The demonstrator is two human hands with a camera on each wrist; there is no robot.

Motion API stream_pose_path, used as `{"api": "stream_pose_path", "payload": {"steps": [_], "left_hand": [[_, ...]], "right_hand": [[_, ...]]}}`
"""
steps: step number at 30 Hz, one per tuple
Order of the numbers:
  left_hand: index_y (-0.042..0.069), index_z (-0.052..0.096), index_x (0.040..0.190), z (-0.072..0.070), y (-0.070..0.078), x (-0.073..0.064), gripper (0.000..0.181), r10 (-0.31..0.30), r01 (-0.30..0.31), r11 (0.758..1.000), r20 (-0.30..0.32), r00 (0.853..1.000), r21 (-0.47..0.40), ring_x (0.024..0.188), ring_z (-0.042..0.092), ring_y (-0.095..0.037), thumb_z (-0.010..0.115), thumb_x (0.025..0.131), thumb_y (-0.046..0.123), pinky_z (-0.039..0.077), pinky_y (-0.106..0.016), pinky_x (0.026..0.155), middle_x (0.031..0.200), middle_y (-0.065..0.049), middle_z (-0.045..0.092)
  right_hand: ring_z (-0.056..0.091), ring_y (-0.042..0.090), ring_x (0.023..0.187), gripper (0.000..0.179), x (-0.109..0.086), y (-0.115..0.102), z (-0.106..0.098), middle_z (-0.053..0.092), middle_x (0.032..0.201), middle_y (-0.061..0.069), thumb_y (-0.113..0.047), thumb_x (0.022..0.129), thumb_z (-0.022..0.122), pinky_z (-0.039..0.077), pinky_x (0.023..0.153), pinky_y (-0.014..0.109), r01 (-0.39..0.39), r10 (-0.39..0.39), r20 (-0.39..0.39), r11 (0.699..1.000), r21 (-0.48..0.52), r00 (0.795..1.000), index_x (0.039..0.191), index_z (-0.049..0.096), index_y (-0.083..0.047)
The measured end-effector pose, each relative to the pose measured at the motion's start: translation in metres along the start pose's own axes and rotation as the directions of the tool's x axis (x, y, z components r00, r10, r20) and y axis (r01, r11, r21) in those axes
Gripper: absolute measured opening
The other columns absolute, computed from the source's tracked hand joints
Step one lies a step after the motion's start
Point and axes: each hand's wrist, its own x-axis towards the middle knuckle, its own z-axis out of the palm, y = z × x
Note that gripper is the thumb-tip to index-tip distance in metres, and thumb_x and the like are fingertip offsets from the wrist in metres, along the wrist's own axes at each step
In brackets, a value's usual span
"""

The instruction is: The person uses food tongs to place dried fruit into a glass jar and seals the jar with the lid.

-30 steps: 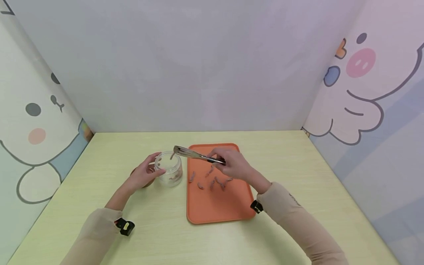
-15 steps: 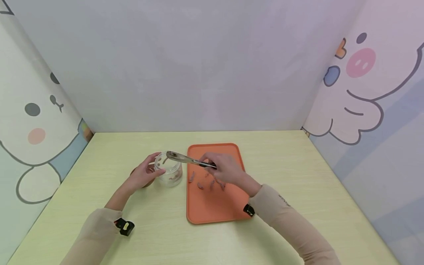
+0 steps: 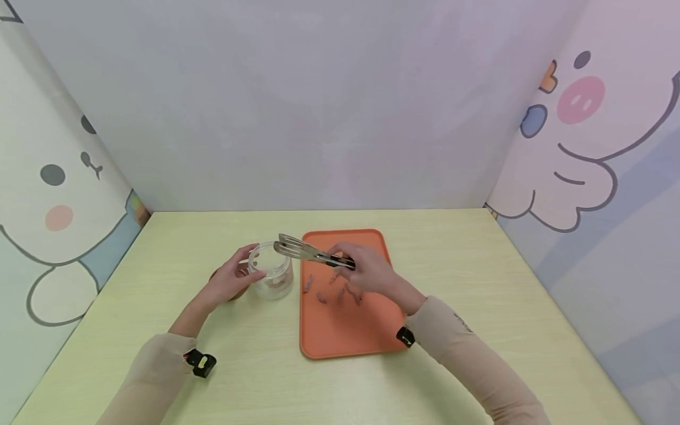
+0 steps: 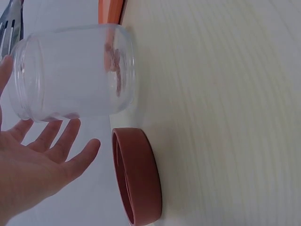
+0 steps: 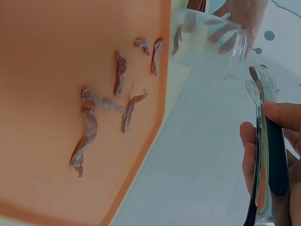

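Note:
My left hand holds a clear jar near its mouth, thumb on one side and fingers on the other. Several reddish-brown strips lie at the bottom of the jar in the left wrist view. In my right hand is a pair of metal tongs with dark grips. The tongs' tips are parted beside the jar's rim, and I see no strip between them. Under that hand lies an orange tray, bearing several twisted, whitish-dusted strips that look like dried meat.
A round reddish-brown lid rests on the table behind my left hand, mostly hidden in the head view. The pale wooden table meets a plain back wall and cartoon-printed side walls.
The tongs moved left over the jar's mouth with a strip in their tips, then back slightly right. Their tips have spread and the strip is gone from them. My left hand stayed still.

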Motion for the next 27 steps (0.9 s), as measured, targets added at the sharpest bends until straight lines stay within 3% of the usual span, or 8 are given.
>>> {"api": "stream_pose_path", "payload": {"steps": [13, 19, 27], "left_hand": [[0.006, 0.022, 0.138, 0.0, -0.001, 0.001, 0.07, -0.001, 0.001, 1.0, 0.009, 1.0, -0.016, 0.101, 0.046, -0.033, 0.062, 0.083, 0.022, 0.041, -0.034, 0.073, 0.13, -0.025, 0.032], [0.01, 0.022, 0.139, 0.0, 0.003, -0.001, 0.073, -0.007, 0.007, 1.0, 0.009, 1.0, -0.003, 0.099, 0.048, -0.031, 0.063, 0.082, 0.029, 0.041, -0.034, 0.074, 0.131, -0.023, 0.033], [0.009, 0.021, 0.139, -0.001, 0.004, -0.001, 0.072, 0.003, -0.003, 1.0, 0.007, 1.0, -0.004, 0.099, 0.048, -0.031, 0.063, 0.083, 0.028, 0.041, -0.035, 0.074, 0.13, -0.024, 0.033]], "right_hand": [[0.034, 0.008, 0.045, 0.03, -0.034, 0.035, -0.02, 0.048, 0.067, -0.007, -0.011, 0.078, 0.067, 0.029, 0.044, 0.026, -0.111, 0.099, -0.128, 0.989, -0.092, 0.987, 0.106, 0.057, -0.015], [0.039, 0.01, 0.048, 0.029, -0.053, 0.051, -0.028, 0.05, 0.069, -0.007, -0.015, 0.08, 0.066, 0.032, 0.045, 0.029, -0.22, 0.212, -0.129, 0.974, -0.057, 0.969, 0.107, 0.057, -0.018], [0.039, 0.009, 0.046, 0.029, -0.076, 0.067, -0.031, 0.05, 0.064, -0.007, -0.011, 0.08, 0.065, 0.033, 0.044, 0.028, -0.263, 0.257, -0.12, 0.964, -0.04, 0.959, 0.107, 0.056, -0.017]]}}
